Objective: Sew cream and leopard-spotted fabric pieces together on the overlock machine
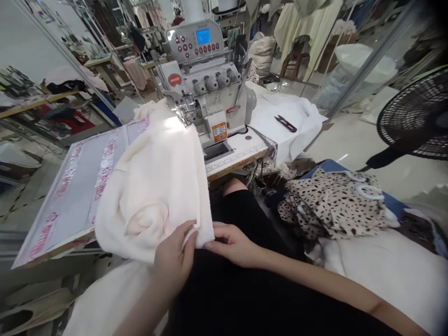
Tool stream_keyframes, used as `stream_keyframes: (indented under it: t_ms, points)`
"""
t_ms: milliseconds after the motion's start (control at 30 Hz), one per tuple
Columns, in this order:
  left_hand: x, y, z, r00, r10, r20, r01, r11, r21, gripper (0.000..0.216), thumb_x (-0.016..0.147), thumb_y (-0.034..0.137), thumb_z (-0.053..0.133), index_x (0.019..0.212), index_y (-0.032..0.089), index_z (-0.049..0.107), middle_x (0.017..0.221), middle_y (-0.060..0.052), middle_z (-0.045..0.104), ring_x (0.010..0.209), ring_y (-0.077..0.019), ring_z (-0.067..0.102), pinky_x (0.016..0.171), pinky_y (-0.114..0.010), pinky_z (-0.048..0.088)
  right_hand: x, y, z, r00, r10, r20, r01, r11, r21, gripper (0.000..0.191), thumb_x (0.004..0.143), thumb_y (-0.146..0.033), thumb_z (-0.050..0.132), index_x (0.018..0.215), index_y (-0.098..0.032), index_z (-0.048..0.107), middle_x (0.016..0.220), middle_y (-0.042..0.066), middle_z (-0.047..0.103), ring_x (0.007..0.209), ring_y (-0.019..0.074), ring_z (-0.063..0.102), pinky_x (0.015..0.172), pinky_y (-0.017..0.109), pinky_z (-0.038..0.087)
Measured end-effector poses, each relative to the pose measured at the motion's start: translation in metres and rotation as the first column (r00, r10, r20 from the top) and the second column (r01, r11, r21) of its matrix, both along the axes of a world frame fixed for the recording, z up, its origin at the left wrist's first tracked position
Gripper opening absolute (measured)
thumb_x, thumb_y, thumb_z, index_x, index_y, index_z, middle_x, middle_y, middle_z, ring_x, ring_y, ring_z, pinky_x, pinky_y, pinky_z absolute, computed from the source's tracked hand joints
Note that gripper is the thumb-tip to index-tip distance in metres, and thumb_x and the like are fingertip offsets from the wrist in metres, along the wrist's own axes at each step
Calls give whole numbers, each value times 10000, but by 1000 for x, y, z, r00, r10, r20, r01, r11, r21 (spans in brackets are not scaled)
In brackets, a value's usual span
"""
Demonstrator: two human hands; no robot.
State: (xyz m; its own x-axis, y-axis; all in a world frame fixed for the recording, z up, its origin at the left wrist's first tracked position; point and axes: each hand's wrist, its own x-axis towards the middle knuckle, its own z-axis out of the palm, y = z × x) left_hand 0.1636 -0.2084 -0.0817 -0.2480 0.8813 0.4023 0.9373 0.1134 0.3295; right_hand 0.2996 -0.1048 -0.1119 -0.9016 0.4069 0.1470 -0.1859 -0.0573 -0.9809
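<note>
Cloth: cream, soft-napped, loosely coiled before the machine; far end lost in glare. Machine: smooth pale casing, lower left hidden by cloth. Fan: round, cut off at right. Left hand, right hand: both pinching the cloth's near corner.

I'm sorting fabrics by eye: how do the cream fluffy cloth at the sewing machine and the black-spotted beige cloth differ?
The cream fluffy cloth is plain, while the black-spotted beige cloth is patterned. The cream cloth is held by the left hand and right hand; the spotted one lies bunched, untouched. Both have pale grounds.
</note>
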Motion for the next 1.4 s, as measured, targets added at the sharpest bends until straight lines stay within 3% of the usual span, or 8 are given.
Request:
stream_keyframes:
  t_ms: [100,233,300,633,933,1200,1300,1400]
  points:
    - [4,0,3,998,-18,62,13,996,90,141,844,214,464,943,208,563,800,-22,626,746,-148,611,665,-262,489,3,-2,0,997,-75,9,75,997,2,233,825,-346,552,793,-138,653,802,28,576,787,146,554,785,278,443]
    - [13,-3,18,989,-31,143,7,986,164,101,813,166,515,870,222,576,800,-23,586,760,-141,576,667,-272,480,0,-5,11,985,-173,5,169,955,-242,241,744,-369,648,758,-138,579,700,-5,559,654,120,537,671,262,464]
    - [16,-4,24,986,-43,164,18,989,148,114,810,157,519,875,232,575,792,-15,592,743,-137,575,653,-274,480,-1,-6,19,979,-202,-5,191,937,-292,259,710,-370,680,740,-142,562,695,-7,567,636,118,543,653,261,465]
    - [20,-6,31,994,-112,-14,113,978,176,221,770,88,555,948,213,593,815,-9,625,739,-103,601,674,-212,491,10,-7,37,960,-269,79,263,961,86,102,815,-153,506,739,-145,575,684,-8,584,653,115,557,652,223,460]
    - [21,1,29,979,-176,-103,193,963,190,235,750,35,573,948,160,599,813,-13,628,713,-73,597,691,-168,479,7,-7,34,951,-305,57,300,951,77,143,789,-76,475,711,-136,578,661,-7,578,635,112,552,615,202,440]
    - [19,2,24,953,-242,-184,265,957,118,239,756,40,577,982,119,584,812,-35,613,729,-88,584,709,-189,473,12,-7,36,962,-261,86,268,960,-81,115,793,-139,490,718,-133,577,678,1,580,639,110,537,634,221,441]
    - [18,2,23,947,-265,-180,282,956,77,223,764,77,580,980,129,570,822,-37,615,729,-104,587,681,-209,485,15,-4,38,983,-156,93,179,927,-331,170,797,-241,492,727,-125,594,698,19,589,682,125,562,713,266,462]
    - [19,3,21,951,-260,-167,279,955,102,250,746,115,616,987,131,553,825,-41,611,726,-114,590,668,-218,495,16,-1,36,993,-75,90,113,821,-559,277,789,-354,487,777,-117,629,726,47,619,709,143,595,752,307,468]
